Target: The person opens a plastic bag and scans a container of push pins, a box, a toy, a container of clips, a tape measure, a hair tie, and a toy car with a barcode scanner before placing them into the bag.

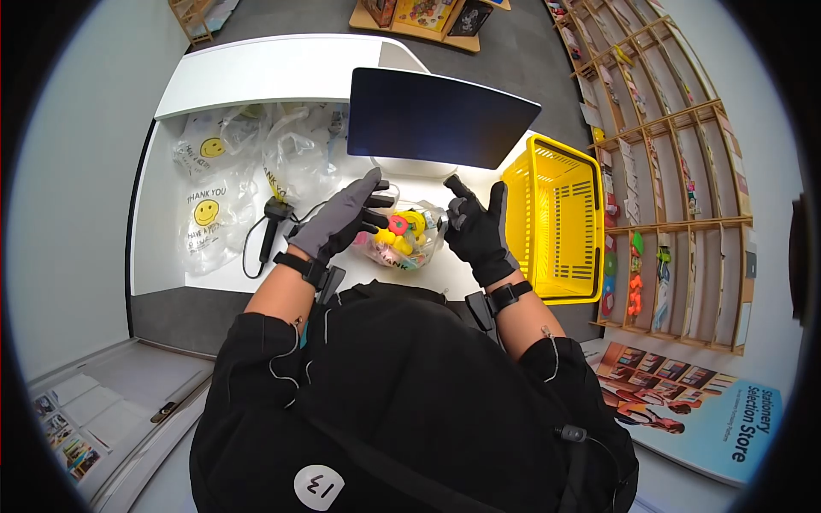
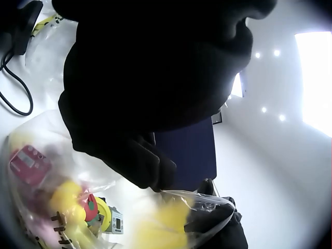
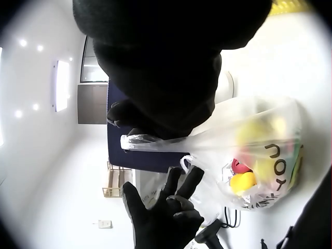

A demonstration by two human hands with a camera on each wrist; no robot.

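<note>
A clear plastic bag (image 1: 419, 258) with printed lettering stands in front of the person, filled with colourful small items. Through its plastic show yellow pieces, a red round piece (image 3: 239, 166) and a pink device with a small screen (image 2: 31, 165). My gloved right hand (image 1: 479, 231) grips one bag handle (image 3: 163, 144) with curled fingers and draws it upward; thumb and forefinger stand apart. On the bag's other side, my gloved left hand (image 1: 338, 221) has its fingers extended. The second handle loop (image 3: 185, 163) lies right at its fingertips.
A dark monitor (image 1: 436, 115) stands behind the bag. On the right is a yellow basket (image 1: 556, 291). To the left lie a black handheld scanner (image 1: 272, 231) with its cable and several smiley-printed plastic bags (image 1: 209, 231) on the white counter.
</note>
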